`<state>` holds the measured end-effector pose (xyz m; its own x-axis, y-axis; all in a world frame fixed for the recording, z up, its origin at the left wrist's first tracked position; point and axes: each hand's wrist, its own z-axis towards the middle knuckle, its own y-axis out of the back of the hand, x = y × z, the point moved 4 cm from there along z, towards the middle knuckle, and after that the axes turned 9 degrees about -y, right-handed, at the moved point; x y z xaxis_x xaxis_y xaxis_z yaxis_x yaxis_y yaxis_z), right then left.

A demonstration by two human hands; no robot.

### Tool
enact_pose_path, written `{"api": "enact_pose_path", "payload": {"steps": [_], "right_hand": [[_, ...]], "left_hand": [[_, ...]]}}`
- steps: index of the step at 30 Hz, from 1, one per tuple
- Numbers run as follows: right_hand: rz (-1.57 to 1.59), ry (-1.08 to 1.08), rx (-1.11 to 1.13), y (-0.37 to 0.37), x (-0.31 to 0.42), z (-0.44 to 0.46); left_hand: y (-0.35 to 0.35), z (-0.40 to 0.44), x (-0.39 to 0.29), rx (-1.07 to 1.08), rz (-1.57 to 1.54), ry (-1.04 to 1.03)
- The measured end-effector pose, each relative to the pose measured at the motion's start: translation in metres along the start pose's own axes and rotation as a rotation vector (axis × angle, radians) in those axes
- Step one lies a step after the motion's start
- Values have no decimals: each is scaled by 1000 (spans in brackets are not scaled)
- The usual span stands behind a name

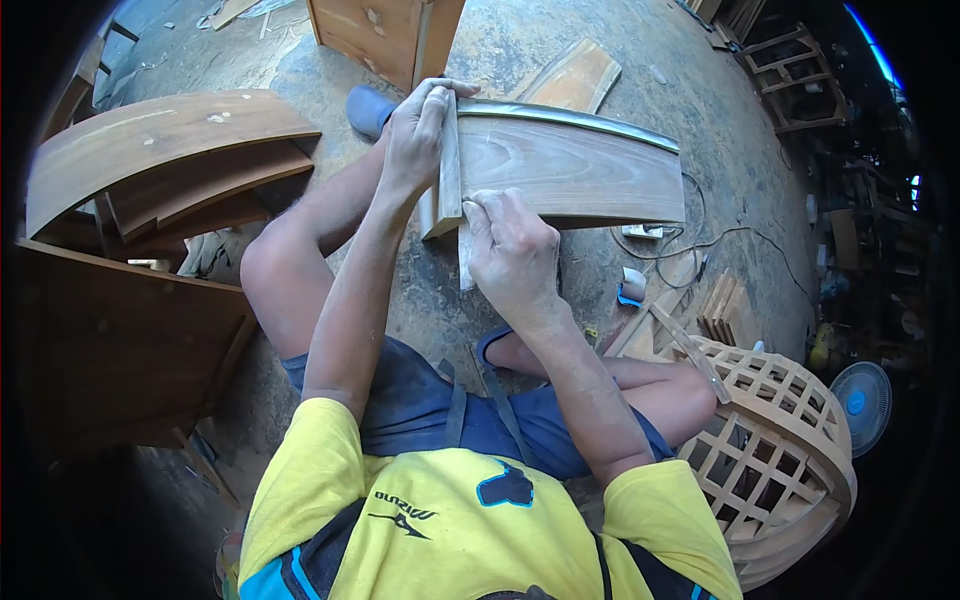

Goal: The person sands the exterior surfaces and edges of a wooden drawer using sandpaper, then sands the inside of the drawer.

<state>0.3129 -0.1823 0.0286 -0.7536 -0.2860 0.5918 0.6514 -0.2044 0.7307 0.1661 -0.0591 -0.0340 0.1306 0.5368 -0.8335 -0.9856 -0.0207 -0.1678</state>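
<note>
A wooden drawer (575,165) lies tilted in front of me, with a shiny metal-looking strip (570,118) along its upper edge. My left hand (420,130) is closed over the far end of the drawer's narrow front panel (451,165), thumb and fingers around its edge. At the near end of that panel, my right hand (512,250) is closed in a pinch. From under it hangs a pale, thin strip (466,262), which may be folded sandpaper; the fingers partly hide it. Pale dust coats both hands.
A curved wooden cabinet (170,140) stands at my left, and another wooden piece (385,35) lies ahead. On the dusty floor are a board (575,75), a cable (750,232), a roll (632,285) and wood pieces (725,310). A lattice frame (770,430) and a fan (862,405) are at right.
</note>
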Motion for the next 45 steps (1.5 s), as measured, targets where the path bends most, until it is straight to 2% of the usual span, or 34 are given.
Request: {"api": "enact_pose_path", "payload": {"steps": [4,7,10,12,14,15,18,20,22,24,28,30,31,33,34,36,37,40,41,42,44,45], "right_hand": [[-27,-15,-48,14,-11,6],[31,-6,5,-5,2,-4],[20,7,29,11,-15,4],[-3,-38,-81,34,-45,7],[-16,-197,-172,70,-90,12],[-3,-389,-173,89,-112,12],[-180,-368,-305,98,-116,13],[-85,-231,-242,62,-79,6],[58,-123,-77,21,-33,-2],[14,-108,-31,13,-27,-3],[-94,-174,-173,74,-92,8],[-94,-365,-242,115,-149,12],[-174,-391,-299,134,-175,14],[-364,-480,-394,160,-186,20],[-344,-462,-388,154,-180,25],[110,-552,-274,123,-143,34],[201,-526,-199,97,-133,39],[5,-304,-120,29,-81,66],[8,-202,-133,13,-59,75],[40,-197,-45,-9,-40,81],[-7,-35,4,-32,-7,85],[-5,-26,14,-31,-11,88]], "left_hand": [[0,-2,3,-45,-37,21],[3,0,0,-9,63,16],[1,1,-3,3,4,34],[1,0,-2,35,23,32],[0,0,-7,19,42,34],[-1,0,-10,10,34,64],[-2,-2,-6,3,23,54],[-1,-1,-6,1,11,66],[0,-2,-5,-11,-15,104],[4,0,0,1,4,85],[3,-1,-1,-1,22,77],[3,-2,-3,-7,18,108],[2,-2,-4,-9,-11,105],[-2,-4,-3,-14,-15,111],[0,-3,-2,-24,-15,115],[1,-1,-4,-12,-8,83],[1,-1,-4,-15,-14,74],[1,-2,-3,-22,-27,64],[1,-1,-4,-16,-4,45],[0,-1,-5,-29,1,46],[0,-3,-2,-67,-143,133],[3,-3,-2,-45,-63,148]]}}
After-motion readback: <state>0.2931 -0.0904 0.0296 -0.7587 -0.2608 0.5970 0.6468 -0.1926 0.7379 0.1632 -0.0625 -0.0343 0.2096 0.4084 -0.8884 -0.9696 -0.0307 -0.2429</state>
